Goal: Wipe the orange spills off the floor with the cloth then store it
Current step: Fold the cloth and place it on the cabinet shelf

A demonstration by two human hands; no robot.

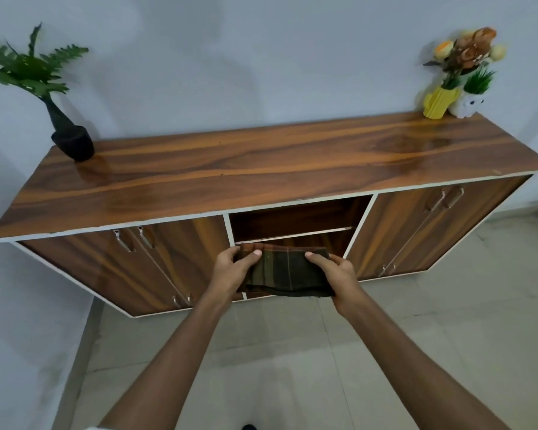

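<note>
A folded dark green and brown checked cloth is held flat between both hands, in front of the open middle compartment of a wooden cabinet. My left hand grips its left edge with the thumb on top. My right hand grips its right edge the same way. The cloth's far edge lies level with the compartment's lower shelf. The pale tiled floor beneath my arms shows no orange marks.
The long wood-grain cabinet stands against a white wall, with closed double doors left and right of the open bay. On top stand a black potted plant at left and a yellow vase of flowers at right.
</note>
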